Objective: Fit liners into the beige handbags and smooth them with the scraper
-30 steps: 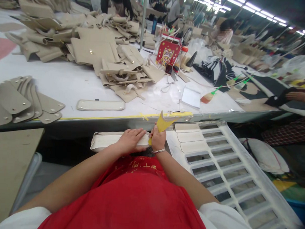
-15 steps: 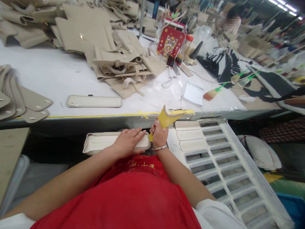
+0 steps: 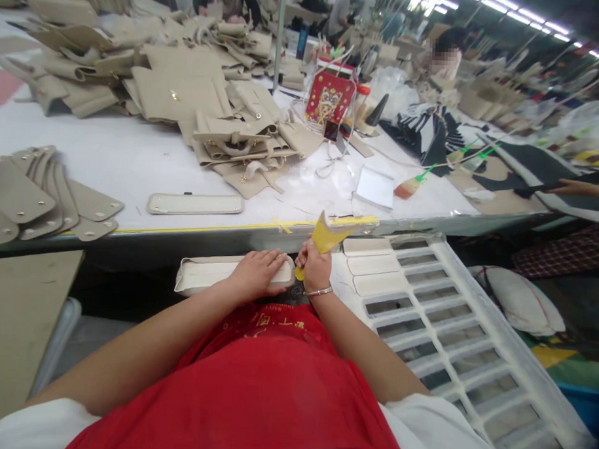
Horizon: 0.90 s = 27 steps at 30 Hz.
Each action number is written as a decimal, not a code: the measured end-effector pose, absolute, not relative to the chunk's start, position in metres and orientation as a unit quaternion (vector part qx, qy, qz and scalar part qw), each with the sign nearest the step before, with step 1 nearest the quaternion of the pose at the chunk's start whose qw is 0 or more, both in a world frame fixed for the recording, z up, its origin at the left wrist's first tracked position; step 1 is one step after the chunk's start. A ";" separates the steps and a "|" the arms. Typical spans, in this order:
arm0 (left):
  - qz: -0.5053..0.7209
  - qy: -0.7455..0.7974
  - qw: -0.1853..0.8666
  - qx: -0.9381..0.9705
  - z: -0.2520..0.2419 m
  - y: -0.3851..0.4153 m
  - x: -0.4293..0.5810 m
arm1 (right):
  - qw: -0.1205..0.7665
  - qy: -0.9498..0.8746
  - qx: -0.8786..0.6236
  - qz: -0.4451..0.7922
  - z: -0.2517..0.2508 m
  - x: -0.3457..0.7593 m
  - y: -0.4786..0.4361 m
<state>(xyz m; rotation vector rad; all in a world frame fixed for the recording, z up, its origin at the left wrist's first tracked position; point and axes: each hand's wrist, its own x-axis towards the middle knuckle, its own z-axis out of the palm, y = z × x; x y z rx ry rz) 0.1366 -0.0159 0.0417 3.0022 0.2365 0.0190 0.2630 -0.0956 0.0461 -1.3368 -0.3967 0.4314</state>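
Observation:
My left hand point(image 3: 256, 274) lies flat, fingers spread, on a long cream leather panel point(image 3: 204, 274) that rests on my lap below the table's front edge. My right hand point(image 3: 315, 264), a silver bangle on its wrist, is closed around a folded yellow cloth point(image 3: 328, 233) at the right end of that panel. The cloth sticks up toward the table edge. A red apron covers my front.
A white slotted rack point(image 3: 453, 334) at my right holds three cream pieces point(image 3: 371, 265). On the white table point(image 3: 135, 160) lie another cream panel point(image 3: 196, 204), beige flaps point(image 3: 39, 199), piled beige bag parts point(image 3: 200, 96), a red pouch point(image 3: 329, 98) and a brush point(image 3: 413, 184). Another person's hand point(image 3: 578, 188) reaches in at right.
My hands stay on the panel; the yellow cloth has shifted slightly in my right hand. The head view dipped and came back up. The other person's hand at right moved a little.

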 end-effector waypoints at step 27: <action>-0.016 0.063 0.064 0.996 0.049 -0.017 0.146 | 0.792 -0.045 -0.560 0.240 0.036 0.266 -0.097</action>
